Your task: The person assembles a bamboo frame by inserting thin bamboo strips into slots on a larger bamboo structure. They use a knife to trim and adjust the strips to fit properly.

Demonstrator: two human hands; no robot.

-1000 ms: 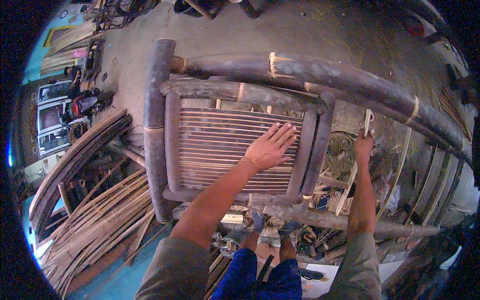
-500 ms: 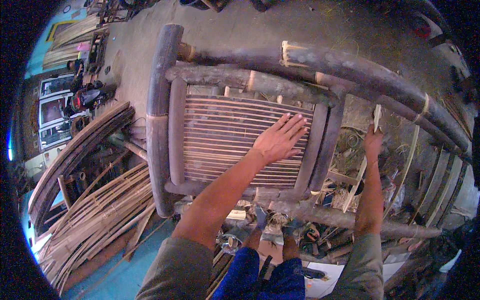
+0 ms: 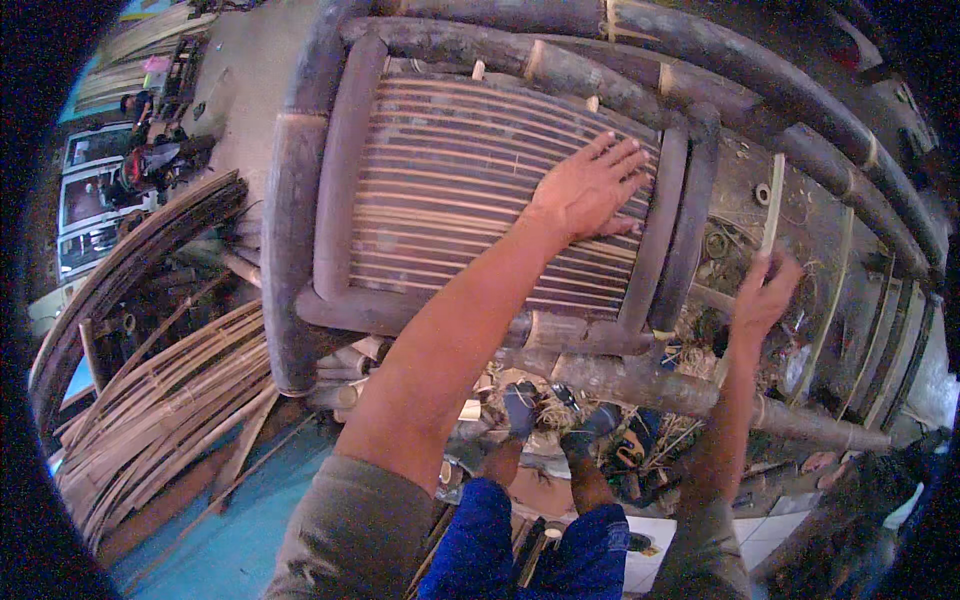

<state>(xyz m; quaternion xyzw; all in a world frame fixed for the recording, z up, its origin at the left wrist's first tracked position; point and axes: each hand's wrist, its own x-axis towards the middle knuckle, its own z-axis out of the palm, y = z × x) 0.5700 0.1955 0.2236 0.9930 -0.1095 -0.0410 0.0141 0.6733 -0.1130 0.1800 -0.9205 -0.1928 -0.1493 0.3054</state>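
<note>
My left hand (image 3: 590, 195) lies spread on the right part of a slatted panel (image 3: 440, 210), whose dark face is crossed by many thin pale strips. Thick dark bamboo poles (image 3: 338, 180) frame this panel on its sides. To the right of the frame, my right hand (image 3: 767, 295) is closed around a narrow pale bamboo strip (image 3: 775, 205), which sticks up beyond the fingers. The wrist and forearm partly hide whatever runs below that hand.
Long curved bamboo poles (image 3: 740, 95) cross the far side. Split bamboo strips (image 3: 175, 390) are piled at the left, beside curved dark slats (image 3: 130, 270). Shavings and tools lie around my feet (image 3: 520, 410). A person (image 3: 137, 108) and a motorbike (image 3: 150, 165) are at far left.
The view has shifted, so the frame appears higher and larger. My left hand remains flat on the panel. My right hand has turned, and more of the strip shows above it.
</note>
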